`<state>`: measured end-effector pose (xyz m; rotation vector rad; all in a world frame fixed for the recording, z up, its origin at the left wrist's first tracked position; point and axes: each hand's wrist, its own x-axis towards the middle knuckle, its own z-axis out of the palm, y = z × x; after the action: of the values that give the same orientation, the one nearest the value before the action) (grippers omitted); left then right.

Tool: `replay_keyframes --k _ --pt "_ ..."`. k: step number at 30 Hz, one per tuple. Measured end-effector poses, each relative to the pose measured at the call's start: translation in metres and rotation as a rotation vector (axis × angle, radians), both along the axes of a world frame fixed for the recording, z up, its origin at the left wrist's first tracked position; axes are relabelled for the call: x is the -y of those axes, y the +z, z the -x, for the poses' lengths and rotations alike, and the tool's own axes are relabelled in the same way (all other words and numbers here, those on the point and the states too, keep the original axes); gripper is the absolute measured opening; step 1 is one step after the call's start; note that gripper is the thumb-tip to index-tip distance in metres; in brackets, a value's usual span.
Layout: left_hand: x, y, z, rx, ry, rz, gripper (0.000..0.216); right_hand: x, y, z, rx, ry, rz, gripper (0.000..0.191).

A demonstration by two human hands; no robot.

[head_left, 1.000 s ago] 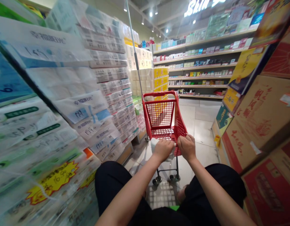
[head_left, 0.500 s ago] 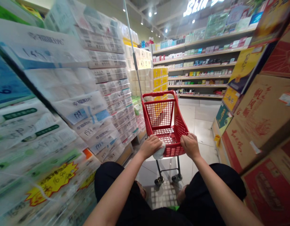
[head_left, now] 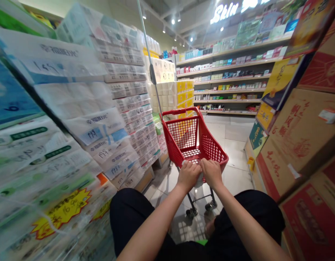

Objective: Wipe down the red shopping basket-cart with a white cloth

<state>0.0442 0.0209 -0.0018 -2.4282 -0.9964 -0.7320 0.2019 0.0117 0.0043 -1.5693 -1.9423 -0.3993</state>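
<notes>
A small red shopping cart (head_left: 208, 145) stands in a shop aisle in front of me, its mesh basket holding nothing I can see. My left hand (head_left: 188, 175) is closed on the near rim of the cart, with a white cloth (head_left: 199, 180) under its fingers. Right beside it, my right hand (head_left: 211, 173) is closed on the same rim. A thin metal pole (head_left: 149, 59) rises from the cart's far left corner. My dark-trousered knees show at the bottom of the view.
Tall stacks of wrapped tissue packs (head_left: 82, 119) wall the left side. Brown and red cardboard boxes (head_left: 300, 137) line the right. Shelves of small products (head_left: 227, 76) cross the far end. Pale tiled floor (head_left: 232, 152) runs ahead past the cart.
The cart has swung so its near end points right. Both hands came together at the middle of the near rim; the left hand slid right with the white cloth.
</notes>
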Motion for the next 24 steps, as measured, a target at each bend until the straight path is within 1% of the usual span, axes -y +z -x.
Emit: replay_keyframes --k 2,4,8,11,14,18,21,24 --pt "0.001 0.001 -0.005 -0.013 -0.034 0.002 0.024 0.001 -0.003 -0.005 -0.034 0.033 0.013 0.034" --pt "0.000 0.004 -0.004 -0.055 -0.094 0.013 0.027 0.001 -0.003 -0.015 -0.048 0.098 0.024 0.036" --pt "-0.007 0.015 0.008 -0.159 -0.230 0.033 0.031 0.002 -0.003 -0.031 -0.104 0.159 0.035 0.039" --pt "-0.015 0.024 0.019 -0.213 -0.321 0.053 0.031 0.001 -0.004 -0.035 -0.140 0.187 0.019 0.039" --pt "-0.024 0.031 0.027 -0.229 -0.383 0.095 0.030 -0.001 -0.005 -0.039 -0.157 0.195 0.010 0.039" --pt "-0.040 0.036 0.036 -0.163 -0.386 0.175 0.029 -0.005 -0.006 -0.046 -0.150 0.205 0.021 0.038" --pt "-0.052 0.038 0.042 -0.078 -0.334 0.216 0.030 -0.010 -0.007 -0.051 -0.148 0.212 0.034 0.036" --pt "-0.058 0.039 0.045 -0.043 -0.272 0.221 0.031 -0.015 -0.010 -0.057 -0.141 0.211 0.040 0.034"
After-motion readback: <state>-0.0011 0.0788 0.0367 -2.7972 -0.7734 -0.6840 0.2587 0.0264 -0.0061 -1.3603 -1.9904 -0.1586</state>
